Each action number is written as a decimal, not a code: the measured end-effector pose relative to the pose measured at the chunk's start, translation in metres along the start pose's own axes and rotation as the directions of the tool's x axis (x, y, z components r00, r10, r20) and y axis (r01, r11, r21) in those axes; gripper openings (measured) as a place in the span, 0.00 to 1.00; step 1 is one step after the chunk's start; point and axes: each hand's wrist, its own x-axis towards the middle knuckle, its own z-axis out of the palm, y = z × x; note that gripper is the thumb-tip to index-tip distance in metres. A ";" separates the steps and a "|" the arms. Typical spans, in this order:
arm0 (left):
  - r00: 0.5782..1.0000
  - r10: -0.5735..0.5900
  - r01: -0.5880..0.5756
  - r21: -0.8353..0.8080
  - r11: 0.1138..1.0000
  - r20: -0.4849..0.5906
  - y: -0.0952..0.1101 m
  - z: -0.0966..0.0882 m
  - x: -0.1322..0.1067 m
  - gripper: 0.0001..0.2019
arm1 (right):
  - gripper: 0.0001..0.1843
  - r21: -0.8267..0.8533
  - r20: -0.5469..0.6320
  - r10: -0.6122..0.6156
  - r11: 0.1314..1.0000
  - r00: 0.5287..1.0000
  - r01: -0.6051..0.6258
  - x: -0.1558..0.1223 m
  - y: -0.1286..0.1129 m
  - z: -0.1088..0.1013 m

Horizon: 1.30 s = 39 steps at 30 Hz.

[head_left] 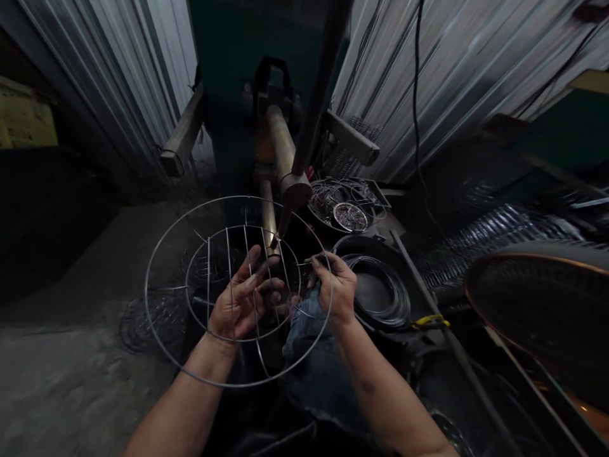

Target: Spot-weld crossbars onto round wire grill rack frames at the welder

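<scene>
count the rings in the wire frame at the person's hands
2: the large outer ring, and the smaller inner ring inside it. Both are partly covered; no third shows.

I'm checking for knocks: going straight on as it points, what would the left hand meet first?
The left hand would probably meet the lower brass-coloured electrode rod first, though depth is unclear.

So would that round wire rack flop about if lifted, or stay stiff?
The wire rack would probably stay fairly stiff, since its rings look round and unsagging. It's likely light for its size, being mostly gaps. The thin crossbars might bend under a hard push.
</scene>
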 end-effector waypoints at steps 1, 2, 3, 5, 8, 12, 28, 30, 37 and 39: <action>1.000 0.004 -0.004 0.002 1.000 -0.001 0.000 -0.001 0.000 0.23 | 0.14 0.003 0.003 -0.002 1.000 1.000 0.002 0.001 0.000 0.001; 1.000 0.008 -0.008 0.004 1.000 -0.001 0.001 -0.002 -0.001 0.23 | 0.14 0.005 0.006 -0.002 1.000 1.000 0.002 0.001 0.000 0.003; 1.000 0.010 -0.010 0.005 1.000 -0.002 0.001 -0.003 -0.001 0.23 | 0.14 0.006 0.006 0.001 1.000 1.000 -0.001 0.001 0.000 0.004; 1.000 0.013 -0.013 0.006 1.000 -0.009 0.003 -0.004 -0.001 0.23 | 0.14 0.002 -0.006 0.002 1.000 1.000 -0.002 0.002 -0.002 0.007; 0.999 0.030 -0.030 0.003 1.000 -0.033 0.005 -0.004 0.000 0.22 | 0.13 -0.018 0.006 -0.028 0.999 1.000 0.028 0.006 -0.003 0.012; 0.992 0.090 -0.090 0.001 0.996 -0.084 0.009 -0.001 0.004 0.23 | 0.11 -0.016 0.064 -0.077 0.997 0.995 0.078 0.020 -0.001 0.022; 0.738 0.372 -0.090 0.464 0.881 -0.563 0.015 -0.050 -0.010 0.37 | 0.15 -0.088 0.056 -0.216 0.971 0.975 0.220 0.045 0.003 0.034; 0.620 0.605 -0.149 0.683 0.715 -0.499 0.017 -0.065 -0.039 0.47 | 0.13 -0.130 0.055 -0.259 0.956 0.964 0.264 0.044 0.001 0.029; 0.636 0.741 -0.237 0.968 -0.081 0.218 0.051 -0.049 -0.113 0.23 | 0.16 -0.272 0.063 -0.064 0.959 0.996 0.079 0.030 -0.018 0.001; 0.753 0.615 -0.232 0.969 -0.086 0.234 0.065 -0.036 -0.118 0.19 | 0.18 -0.284 0.052 0.023 0.959 0.998 -0.008 0.024 -0.021 -0.010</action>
